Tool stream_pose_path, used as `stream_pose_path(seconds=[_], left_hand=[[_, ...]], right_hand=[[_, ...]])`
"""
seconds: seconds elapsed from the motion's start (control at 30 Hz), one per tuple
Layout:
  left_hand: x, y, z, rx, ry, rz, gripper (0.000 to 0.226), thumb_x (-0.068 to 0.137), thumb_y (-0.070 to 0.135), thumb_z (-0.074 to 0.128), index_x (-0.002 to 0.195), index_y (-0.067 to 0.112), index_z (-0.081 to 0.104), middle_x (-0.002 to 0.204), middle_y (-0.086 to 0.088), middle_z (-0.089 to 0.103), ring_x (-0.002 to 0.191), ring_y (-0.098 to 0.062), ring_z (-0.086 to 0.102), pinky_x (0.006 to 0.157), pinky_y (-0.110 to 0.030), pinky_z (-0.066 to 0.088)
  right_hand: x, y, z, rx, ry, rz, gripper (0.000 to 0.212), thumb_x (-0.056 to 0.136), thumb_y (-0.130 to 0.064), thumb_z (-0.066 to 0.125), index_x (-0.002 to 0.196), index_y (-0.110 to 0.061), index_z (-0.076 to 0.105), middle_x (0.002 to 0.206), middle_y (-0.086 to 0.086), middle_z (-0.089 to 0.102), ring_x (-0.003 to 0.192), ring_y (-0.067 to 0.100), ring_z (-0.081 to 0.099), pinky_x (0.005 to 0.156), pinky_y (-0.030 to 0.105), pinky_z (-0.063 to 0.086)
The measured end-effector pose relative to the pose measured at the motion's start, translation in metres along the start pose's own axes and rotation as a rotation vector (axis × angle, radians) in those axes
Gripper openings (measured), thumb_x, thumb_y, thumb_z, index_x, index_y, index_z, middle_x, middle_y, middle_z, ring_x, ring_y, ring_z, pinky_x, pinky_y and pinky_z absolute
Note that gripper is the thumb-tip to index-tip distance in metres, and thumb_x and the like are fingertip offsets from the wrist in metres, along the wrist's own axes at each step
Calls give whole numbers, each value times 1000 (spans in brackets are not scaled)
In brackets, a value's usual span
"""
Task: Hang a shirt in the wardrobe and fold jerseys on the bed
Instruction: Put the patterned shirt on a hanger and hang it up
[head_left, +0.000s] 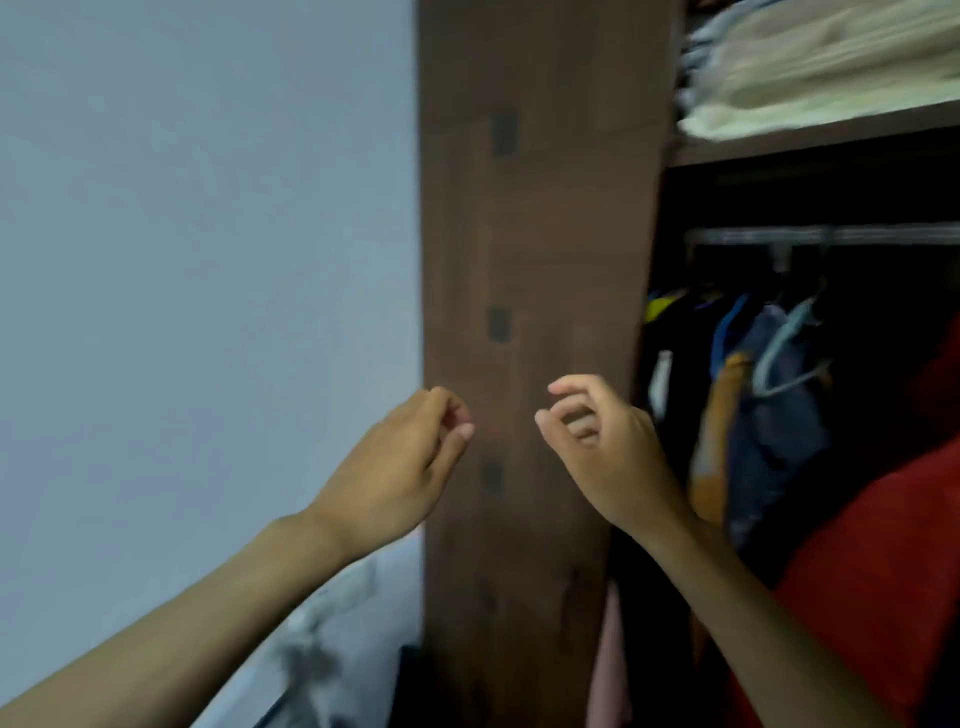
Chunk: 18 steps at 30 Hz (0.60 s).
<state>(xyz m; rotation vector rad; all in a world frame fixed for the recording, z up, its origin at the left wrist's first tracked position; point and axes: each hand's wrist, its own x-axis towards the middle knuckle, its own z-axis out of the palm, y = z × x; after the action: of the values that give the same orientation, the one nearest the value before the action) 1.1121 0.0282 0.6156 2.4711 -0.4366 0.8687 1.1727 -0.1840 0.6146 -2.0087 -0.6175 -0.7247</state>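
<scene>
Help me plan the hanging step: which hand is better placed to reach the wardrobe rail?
Probably the right hand: it is beside the open wardrobe, nearer the rail and hanging clothes. The left hand is on the wall side of the brown door. Both hold nothing.

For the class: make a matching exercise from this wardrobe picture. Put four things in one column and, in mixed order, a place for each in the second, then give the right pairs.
Things
1. folded pale clothes
2. red garment
3. metal rail
4. hands (left hand, right hand)

Places
A. raised in front of the brown wardrobe panel, holding nothing
B. on the top shelf
C. below the shelf, above the hanging clothes
D. lower right, nearest the camera

Pairs: 1-B, 2-D, 3-C, 4-A
</scene>
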Motion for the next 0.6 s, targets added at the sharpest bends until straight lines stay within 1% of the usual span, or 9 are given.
stream_pose_path(seconds=[0.07, 0.17, 0.27, 0.33, 0.4, 0.5, 0.6], left_hand=[[-63, -20, -51, 97, 9, -145, 20, 104, 42, 42, 111, 26, 52, 107, 10, 57, 91, -8, 56, 85, -31, 47], [-175, -38, -132, 293, 31, -323, 25, 104, 44, 41, 116, 25, 51, 108, 9, 57, 92, -12, 57, 86, -37, 49], [-298, -33, -210, 464, 45, -547, 26, 102, 43, 45, 116, 22, 51, 110, 5, 59, 89, -16, 57, 86, -42, 50], [-377, -13, -257, 542, 57, -745, 26, 101, 42, 49, 116, 20, 53, 112, 2, 59, 88, -18, 56, 88, -42, 49], [-455, 16, -298, 625, 79, -925, 24, 100, 42, 51, 112, 21, 54, 110, 2, 59, 91, -21, 59, 89, -44, 49], [-569, 76, -342, 747, 110, -1183, 21, 99, 41, 52, 105, 21, 55, 103, 1, 59, 92, -24, 62, 82, -42, 50], [-667, 148, -361, 880, 145, -1484, 24, 102, 38, 49, 99, 15, 56, 97, -6, 61, 92, -33, 61, 76, -41, 47]], right_hand=[[-26, -42, 51, 45, -176, -10, 25, 92, -38, 68, 114, -30, 60, 92, -16, 69, 75, 1, 68, 73, 30, 60], [-80, -123, 127, 184, -455, -39, 27, 92, -41, 67, 116, -29, 60, 97, -15, 68, 81, 3, 68, 83, 35, 59], [-152, -214, 189, 252, -732, -167, 29, 94, -45, 62, 118, -30, 58, 103, -16, 67, 89, 5, 68, 88, 37, 57], [-207, -272, 220, 305, -876, -268, 28, 94, -46, 60, 117, -30, 58, 102, -16, 66, 91, 7, 68, 88, 37, 56], [-267, -326, 243, 360, -1022, -370, 27, 95, -47, 60, 115, -30, 58, 98, -15, 66, 89, 8, 67, 87, 38, 56], [-366, -397, 262, 410, -1262, -562, 26, 97, -45, 60, 114, -26, 59, 92, -15, 66, 86, 9, 66, 86, 39, 56], [-462, -450, 265, 459, -1486, -739, 27, 98, -44, 60, 114, -22, 60, 94, -10, 67, 89, 16, 66, 87, 42, 56]])
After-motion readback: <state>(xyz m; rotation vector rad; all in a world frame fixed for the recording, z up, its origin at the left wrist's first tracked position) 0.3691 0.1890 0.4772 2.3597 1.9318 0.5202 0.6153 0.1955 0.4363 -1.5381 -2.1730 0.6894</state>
